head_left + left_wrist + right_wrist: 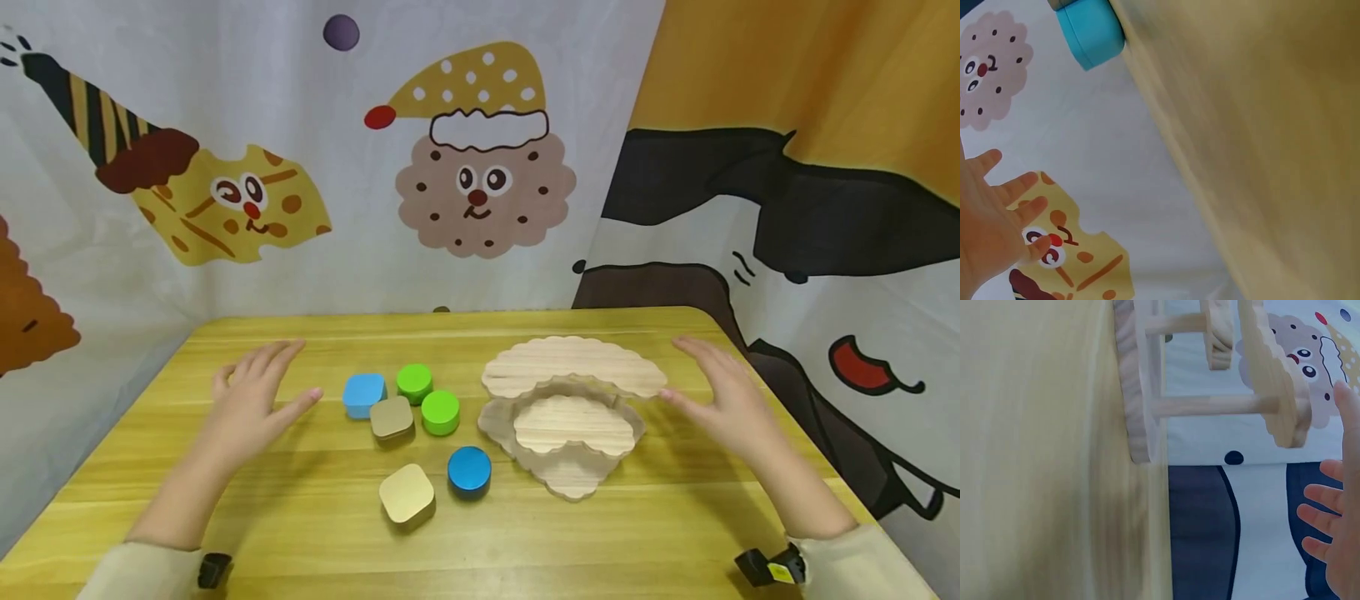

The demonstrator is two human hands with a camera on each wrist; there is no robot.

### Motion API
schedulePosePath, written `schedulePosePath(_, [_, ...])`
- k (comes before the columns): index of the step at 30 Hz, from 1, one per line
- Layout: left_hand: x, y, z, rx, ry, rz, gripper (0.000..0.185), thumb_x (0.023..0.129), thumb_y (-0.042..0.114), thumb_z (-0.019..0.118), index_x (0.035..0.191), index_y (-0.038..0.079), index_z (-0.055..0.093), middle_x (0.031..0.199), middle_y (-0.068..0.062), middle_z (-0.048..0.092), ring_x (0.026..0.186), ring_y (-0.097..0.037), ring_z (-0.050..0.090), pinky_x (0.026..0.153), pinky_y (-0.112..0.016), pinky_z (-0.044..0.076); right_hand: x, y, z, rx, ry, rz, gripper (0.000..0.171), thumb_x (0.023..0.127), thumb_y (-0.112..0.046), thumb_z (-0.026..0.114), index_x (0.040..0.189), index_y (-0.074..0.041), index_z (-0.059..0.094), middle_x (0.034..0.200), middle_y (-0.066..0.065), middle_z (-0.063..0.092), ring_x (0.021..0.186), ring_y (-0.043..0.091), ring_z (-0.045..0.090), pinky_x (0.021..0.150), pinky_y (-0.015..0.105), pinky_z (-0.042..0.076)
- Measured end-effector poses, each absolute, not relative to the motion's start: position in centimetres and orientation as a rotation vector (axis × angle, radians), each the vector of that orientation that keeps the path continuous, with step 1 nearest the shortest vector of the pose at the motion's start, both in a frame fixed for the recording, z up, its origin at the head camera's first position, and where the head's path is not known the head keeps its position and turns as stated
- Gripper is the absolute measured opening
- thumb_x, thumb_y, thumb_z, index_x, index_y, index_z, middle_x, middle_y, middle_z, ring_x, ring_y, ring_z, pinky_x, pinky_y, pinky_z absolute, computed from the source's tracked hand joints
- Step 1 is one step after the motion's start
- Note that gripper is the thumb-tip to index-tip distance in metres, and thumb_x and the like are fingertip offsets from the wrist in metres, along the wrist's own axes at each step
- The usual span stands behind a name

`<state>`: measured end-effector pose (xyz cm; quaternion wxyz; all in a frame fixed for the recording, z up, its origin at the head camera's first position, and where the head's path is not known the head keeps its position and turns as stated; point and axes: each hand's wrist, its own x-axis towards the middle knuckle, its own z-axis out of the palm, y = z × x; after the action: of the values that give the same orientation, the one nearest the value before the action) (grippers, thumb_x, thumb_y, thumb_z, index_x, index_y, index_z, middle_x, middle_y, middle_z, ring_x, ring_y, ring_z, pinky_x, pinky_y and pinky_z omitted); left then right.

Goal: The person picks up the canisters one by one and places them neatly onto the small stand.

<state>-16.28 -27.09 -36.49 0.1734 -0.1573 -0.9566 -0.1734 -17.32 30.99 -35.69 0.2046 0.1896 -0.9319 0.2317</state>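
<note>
Hovering over the yellow wooden surface, your left hand has its fingers straight and spread, holding nothing. Just to the right of it sits a light blue square block, then two green round blocks, a beige square block, another beige block nearer you, and a dark blue round block. Further right stands the tiered wooden stand. Your right hand is beside its top tier, fingers straight, not touching it.
</note>
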Motion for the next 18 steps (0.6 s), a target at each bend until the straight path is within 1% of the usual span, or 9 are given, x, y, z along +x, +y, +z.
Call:
schedulePosePath(5, [-16.5, -26.7, -36.9, -0.415, -2.713, -0.592, 0.070, 0.094, 0.044, 0.057, 0.151, 0.014, 0.029, 0.145, -0.023, 0.034, 0.128, -0.049, 0.028, 0.092, -0.073, 0.010, -16.9, 30.1, -36.2, 0.456, -2.598, 0.723, 0.066, 0.085, -0.030, 0.074, 0.139, -0.005, 0.046, 0.137, 0.024, 0.045, 0.123, 0.047, 0.038, 0.096, 0.065, 0.027])
schedulePosePath(8, [-16.6, -26.5, -37.0, -0.400, -2.711, -0.655, 0.069, 0.094, 0.042, 0.058, 0.151, 0.014, 0.029, 0.145, -0.023, 0.034, 0.128, -0.050, 0.028, 0.091, -0.073, 0.010, -16.5, 29.6, -36.5, 0.409, -2.598, 0.755, 0.065, 0.085, -0.031, 0.074, 0.137, -0.003, 0.047, 0.133, 0.024, 0.047, 0.120, 0.045, 0.041, 0.092, 0.065, 0.030])
schedulePosePath(12, [-16.8, -26.2, -37.0, -0.398, -2.698, -0.743, 0.068, 0.095, 0.040, 0.057, 0.150, 0.012, 0.030, 0.146, -0.023, 0.034, 0.129, -0.051, 0.027, 0.091, -0.073, 0.010, -16.2, 28.7, -36.9, 0.375, -2.567, 0.784, 0.064, 0.083, -0.031, 0.076, 0.133, 0.000, 0.050, 0.124, 0.022, 0.052, 0.113, 0.041, 0.045, 0.087, 0.062, 0.034])
schedulePosePath(18, [-17.6, -25.9, -37.8, -0.433, -2.672, -0.935, 0.065, 0.097, 0.034, 0.055, 0.150, 0.008, 0.028, 0.147, -0.025, 0.032, 0.131, -0.051, 0.026, 0.092, -0.074, 0.008, -16.1, 27.8, -37.5, 0.320, -2.517, 0.823, 0.062, 0.082, -0.028, 0.077, 0.130, 0.003, 0.052, 0.115, 0.020, 0.056, 0.105, 0.037, 0.048, 0.082, 0.054, 0.035])
